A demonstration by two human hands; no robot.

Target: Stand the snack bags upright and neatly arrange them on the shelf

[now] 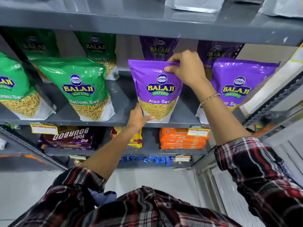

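Both hands' grip on upright purple Aloo Sev bag (157,89), glossy

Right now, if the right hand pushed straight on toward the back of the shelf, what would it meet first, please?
Most likely the rear purple Aloo Sev bag standing directly behind the front purple bag that the right hand pinches at its top edge. Depth is hard to judge, so the gap between them is uncertain.

Bourbon biscuit packs (70,138), orange packets (182,141)

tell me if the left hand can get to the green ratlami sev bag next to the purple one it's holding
Probably yes: the left hand is at the purple bag's base, and only bare shelf separates it from the green bag.
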